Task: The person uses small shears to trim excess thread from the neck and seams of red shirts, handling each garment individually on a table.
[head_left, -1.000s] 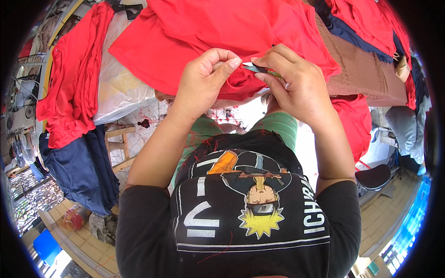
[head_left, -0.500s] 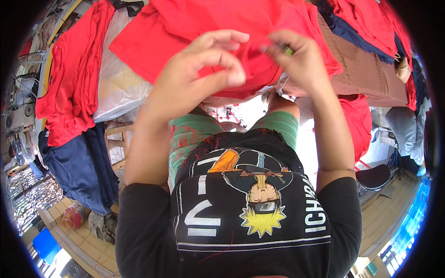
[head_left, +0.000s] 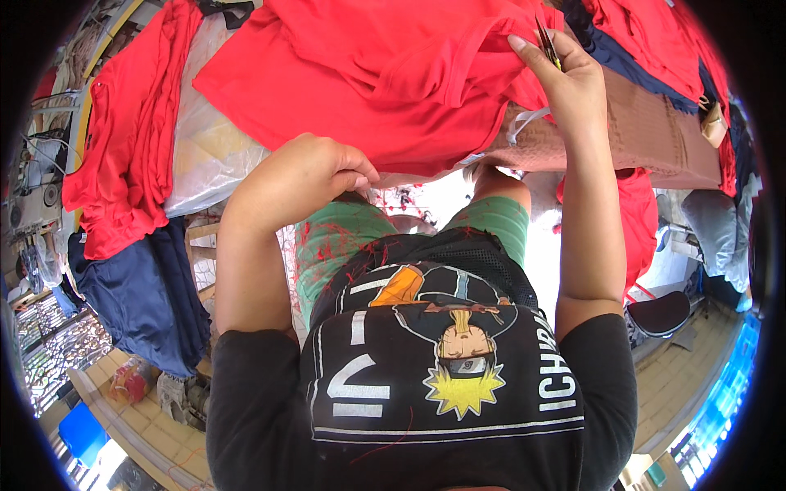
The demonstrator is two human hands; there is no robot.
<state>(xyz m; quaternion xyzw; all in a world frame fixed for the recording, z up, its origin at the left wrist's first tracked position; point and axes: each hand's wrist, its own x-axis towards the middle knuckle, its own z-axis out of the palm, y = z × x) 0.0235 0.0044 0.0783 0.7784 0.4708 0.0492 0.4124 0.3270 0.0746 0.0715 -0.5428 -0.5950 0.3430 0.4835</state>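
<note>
The counter itself is hidden under piled cloth, and the black rim of the fisheye lens cuts off the far edges of the scene. The tool [head_left: 547,42] in the right hand [head_left: 565,78] is thin, dark and mostly covered by the fingers, so its kind is hard to make out; only its slim tip shows above the thumb. The right hand is raised, fingers closed around that tool and pinching the upper edge of the red shirt [head_left: 385,82], which lies spread across the pile just in front of the person. The left hand [head_left: 307,176] is curled into a loose fist at the shirt's lower hem, fingertips tucked under the cloth, so what they grip beyond the fabric cannot be told. A brown cloth [head_left: 630,135] lies under the shirt to the right, a clear plastic bag [head_left: 209,147] to its left, with more red garments [head_left: 123,155] and a navy one [head_left: 147,295] hanging off the edge. Red thread scraps dot the person's green shorts [head_left: 344,241]. A black stool [head_left: 661,313] stands on the tiled floor at the right.
</note>
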